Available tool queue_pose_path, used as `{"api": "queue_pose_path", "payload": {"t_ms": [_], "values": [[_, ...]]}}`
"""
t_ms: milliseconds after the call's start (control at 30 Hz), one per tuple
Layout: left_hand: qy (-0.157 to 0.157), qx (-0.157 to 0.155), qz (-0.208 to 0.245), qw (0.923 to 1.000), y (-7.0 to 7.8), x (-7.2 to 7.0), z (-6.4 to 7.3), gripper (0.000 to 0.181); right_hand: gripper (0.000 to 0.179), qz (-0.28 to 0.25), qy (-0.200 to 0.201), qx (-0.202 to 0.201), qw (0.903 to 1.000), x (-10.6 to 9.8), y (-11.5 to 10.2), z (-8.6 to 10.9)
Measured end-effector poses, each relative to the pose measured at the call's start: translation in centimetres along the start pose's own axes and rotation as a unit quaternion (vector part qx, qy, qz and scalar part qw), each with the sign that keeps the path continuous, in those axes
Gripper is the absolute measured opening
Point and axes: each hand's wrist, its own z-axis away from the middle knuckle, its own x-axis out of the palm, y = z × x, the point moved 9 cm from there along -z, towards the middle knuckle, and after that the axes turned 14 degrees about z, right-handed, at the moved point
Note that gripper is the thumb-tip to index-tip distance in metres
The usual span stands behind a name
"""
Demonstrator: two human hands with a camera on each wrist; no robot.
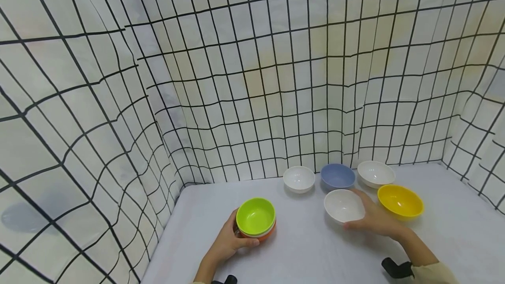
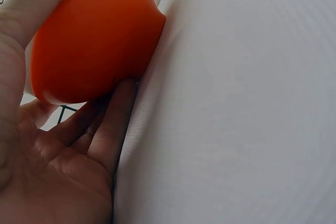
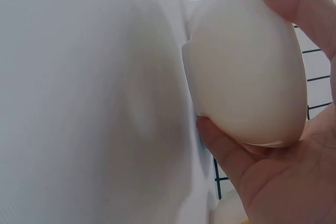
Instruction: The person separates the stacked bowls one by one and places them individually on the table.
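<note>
In the head view my left hand [image 1: 230,239] grips a stack of bowls from its left side. A lime green bowl [image 1: 255,217] is on top, a white rim shows under it, and an orange bowl [image 2: 100,38] is at the bottom. The left wrist view has the thumb across the orange side and a finger low by its base, at the tabletop. My right hand [image 1: 375,217] holds a white bowl [image 1: 344,205] by its right side, thumb and fingers spread around the wall. The bowl's pale outside [image 3: 244,66] fills the grasp in the right wrist view, close over the cloth.
Behind the held white bowl stand another white bowl [image 1: 298,179], a blue bowl [image 1: 337,176] and a further white bowl [image 1: 376,174]. A yellow bowl [image 1: 400,200] lies just right of my right hand. White cloth covers the table [image 1: 300,249]; black-gridded white walls [image 1: 252,69] surround it.
</note>
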Motion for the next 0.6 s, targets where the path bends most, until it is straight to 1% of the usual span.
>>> {"api": "queue_pose_path", "payload": {"t_ms": [233, 600], "values": [[-0.007, 0.003, 0.020, 0.9998, -0.1, 0.1, 0.1, 0.106, 0.116, -0.006, -0.007, 0.008, 0.9999, 0.0, 1.0, -0.3], [-0.005, 0.001, 0.018, 0.9998, -0.1, 0.1, 0.2, 0.106, 0.118, 0.000, -0.019, 0.019, 0.9996, 0.1, 1.6, -0.3]]}}
